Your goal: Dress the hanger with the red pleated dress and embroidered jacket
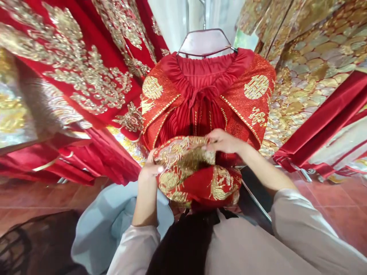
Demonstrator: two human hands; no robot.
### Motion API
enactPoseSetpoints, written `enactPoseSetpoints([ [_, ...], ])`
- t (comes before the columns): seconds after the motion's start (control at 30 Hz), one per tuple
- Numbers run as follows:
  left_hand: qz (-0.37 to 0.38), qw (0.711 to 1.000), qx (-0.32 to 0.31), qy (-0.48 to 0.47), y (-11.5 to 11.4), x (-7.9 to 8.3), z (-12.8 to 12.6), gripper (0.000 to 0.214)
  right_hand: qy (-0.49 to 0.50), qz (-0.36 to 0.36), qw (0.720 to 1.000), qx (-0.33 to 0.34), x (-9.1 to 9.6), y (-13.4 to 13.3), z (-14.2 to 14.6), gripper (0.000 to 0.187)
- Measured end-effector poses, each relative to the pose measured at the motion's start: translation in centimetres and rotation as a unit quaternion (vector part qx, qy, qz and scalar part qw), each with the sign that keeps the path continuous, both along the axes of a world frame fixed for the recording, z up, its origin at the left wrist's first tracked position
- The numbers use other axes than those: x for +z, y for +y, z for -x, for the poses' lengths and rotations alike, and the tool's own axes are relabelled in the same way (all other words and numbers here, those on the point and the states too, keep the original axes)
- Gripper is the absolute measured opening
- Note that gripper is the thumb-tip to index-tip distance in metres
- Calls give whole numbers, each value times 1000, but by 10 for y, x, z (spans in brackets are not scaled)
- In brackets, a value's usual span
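Observation:
Between my hands is a red garment [197, 183] with gold embroidery, bunched and folded over in front of my body. My left hand [149, 168] grips its left edge, with the thumb lying on top of the cloth. At the upper right edge my right hand [222, 141] pinches the embroidered border. Right behind it hangs a red cape-like top [252, 91] with gold round emblems, a gathered neckline and a tied bow. That top is on a dark wire hanger [206, 29]. The lower part of the top is hidden behind the held garment and my right hand.
Red cloth with gold beading [94, 76] hangs on the left. A gold scale-patterned garment [315, 72] hangs on the right. A light blue chair [100, 217] stands at lower left, and a dark panel with a metal edge [256, 191] at lower right.

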State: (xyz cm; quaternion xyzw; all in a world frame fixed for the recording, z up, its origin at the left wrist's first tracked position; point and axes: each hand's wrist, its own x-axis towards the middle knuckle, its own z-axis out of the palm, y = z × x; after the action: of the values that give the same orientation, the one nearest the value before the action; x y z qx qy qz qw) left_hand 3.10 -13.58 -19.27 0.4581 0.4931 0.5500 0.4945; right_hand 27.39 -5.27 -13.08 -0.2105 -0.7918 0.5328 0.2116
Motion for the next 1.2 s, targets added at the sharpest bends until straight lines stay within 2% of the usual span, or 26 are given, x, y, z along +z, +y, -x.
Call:
enactPoseSetpoints([
  [0.07,-12,1000,-26,-1,9,12,9,55,39,-25,997,-65,30,-3,3,17],
  [0.17,-6,991,-126,52,21,15,12,47,40,-10,996,-83,63,-4,13,4],
  [0.23,13,973,-219,72,24,5,9,45,57,48,991,-110,69,-2,21,5],
  [0.3,30,962,-262,69,23,-11,5,47,96,111,977,-156,68,5,26,10],
  [0.33,28,967,-246,56,21,-19,4,49,110,127,971,-172,66,9,27,12],
  [0.4,1,989,-149,17,15,-31,3,53,92,124,975,-158,63,19,27,11],
  [0.5,-47,998,-1,-38,5,-32,9,57,-2,90,996,-29,57,31,31,4],
  [0.57,-66,996,38,-48,1,-23,14,59,-39,82,994,58,47,33,44,18],
  [0.63,-87,994,57,-43,0,-10,21,59,-42,55,993,98,34,30,63,28],
  [0.73,-116,987,103,-44,2,11,35,59,-9,-51,995,90,25,27,96,21],
  [0.8,-134,982,130,-36,8,26,48,61,28,-157,985,60,38,34,114,22],
  [0.9,-158,981,116,-11,28,50,69,59,51,-324,945,6,77,60,136,24],
  [0.93,-159,982,105,-4,37,58,76,55,39,-361,932,-3,90,72,141,25],
  [1.0,-148,985,89,10,57,68,88,46,-6,-388,921,-10,109,94,148,27],
  [1.1,-120,991,49,41,84,74,103,38,-87,-389,917,-14,119,112,149,34],
  [1.2,-118,992,11,50,103,71,116,38,-149,-431,890,6,117,104,138,37],
])
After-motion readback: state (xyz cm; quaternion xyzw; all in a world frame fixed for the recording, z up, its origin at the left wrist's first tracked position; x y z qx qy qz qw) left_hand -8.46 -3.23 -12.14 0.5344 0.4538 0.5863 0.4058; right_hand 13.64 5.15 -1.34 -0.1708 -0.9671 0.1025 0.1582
